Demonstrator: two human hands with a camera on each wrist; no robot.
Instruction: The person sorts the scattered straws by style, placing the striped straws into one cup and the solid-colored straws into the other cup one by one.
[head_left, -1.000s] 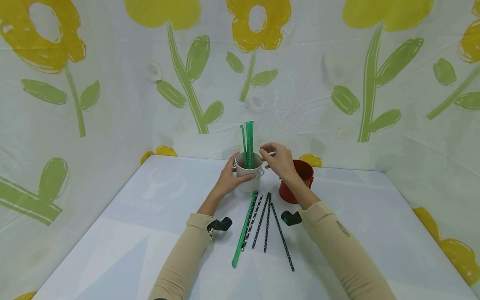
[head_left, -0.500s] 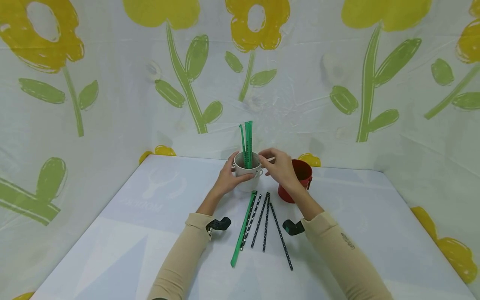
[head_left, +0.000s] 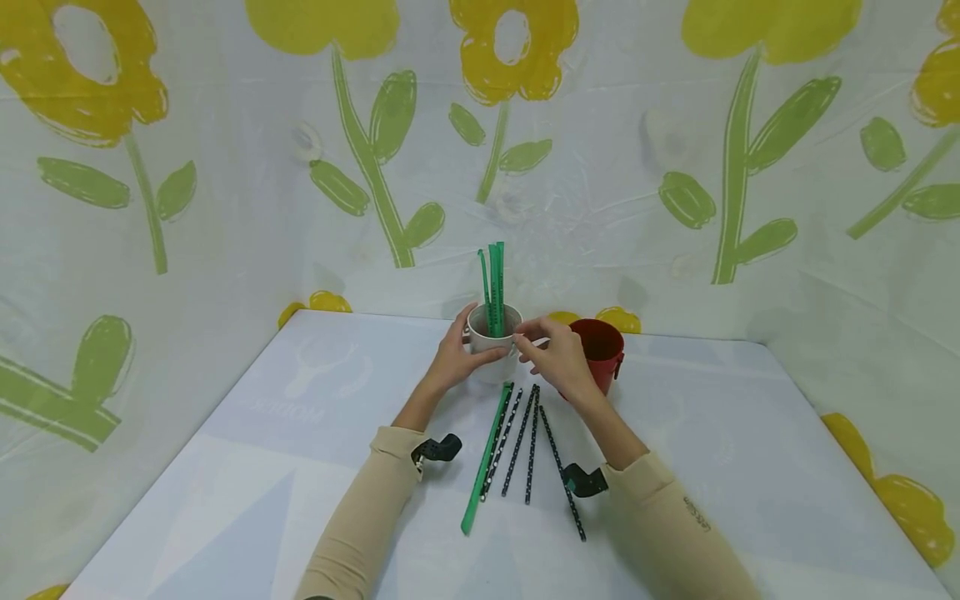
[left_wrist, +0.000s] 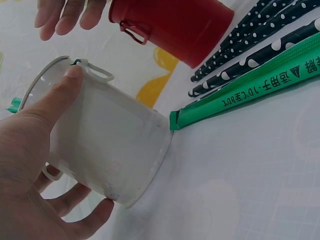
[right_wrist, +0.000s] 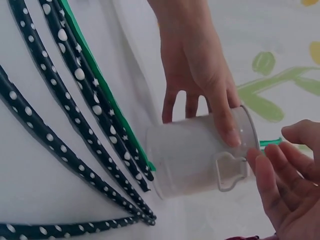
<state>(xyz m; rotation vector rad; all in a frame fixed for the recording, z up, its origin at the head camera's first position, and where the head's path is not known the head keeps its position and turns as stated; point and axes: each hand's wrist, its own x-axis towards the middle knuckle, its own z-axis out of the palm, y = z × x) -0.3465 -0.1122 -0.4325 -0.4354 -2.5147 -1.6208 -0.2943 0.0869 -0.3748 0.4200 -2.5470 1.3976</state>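
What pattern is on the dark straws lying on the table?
The dark straws are black with white dots and a few stars, clearest in the right wrist view.

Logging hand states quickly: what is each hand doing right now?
Left hand: holds the white cup.
Right hand: open, empty, beside that cup.

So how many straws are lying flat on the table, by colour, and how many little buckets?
Green paper-wrapped straw lying flat: 1
Black white-dotted straws lying flat: 4
White metal bucket: 1
Red metal bucket: 1
Total: 7
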